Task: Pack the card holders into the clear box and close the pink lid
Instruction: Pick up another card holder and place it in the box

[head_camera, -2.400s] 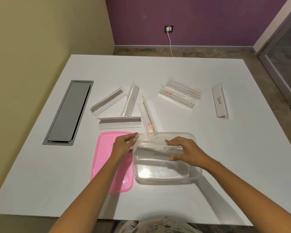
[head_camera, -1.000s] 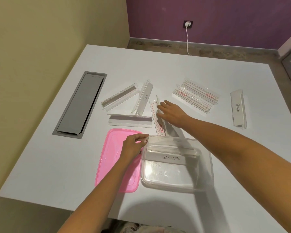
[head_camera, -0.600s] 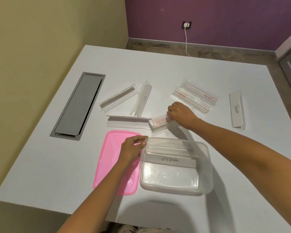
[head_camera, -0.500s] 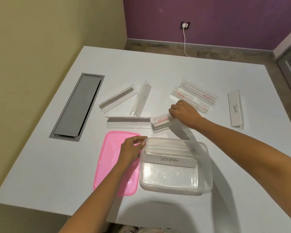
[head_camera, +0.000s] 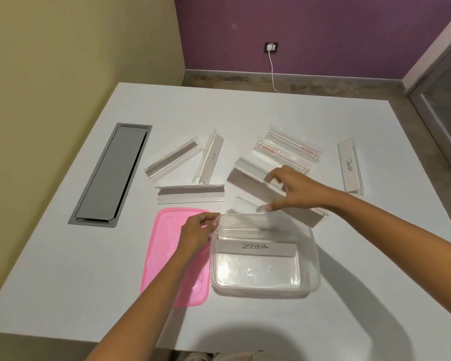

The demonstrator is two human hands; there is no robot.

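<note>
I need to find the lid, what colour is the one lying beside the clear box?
Pink, the lid in the head view.

motion-blurred card holder (head_camera: 248, 178) in the right hand (head_camera: 294, 190), its label unreadable, middle hidden by fingers (head_camera: 276, 175)

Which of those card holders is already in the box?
The one marked ZEBRA lies inside the clear box; the DOG and PANDA holders lie on the table.

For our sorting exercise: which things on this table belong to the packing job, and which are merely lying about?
Part of the job:
clear box
pink lid
ZEBRA holder inside the box
holder in the right hand
DOG holder, PANDA holder

Just there:
grey cable hatch
wall socket
</note>
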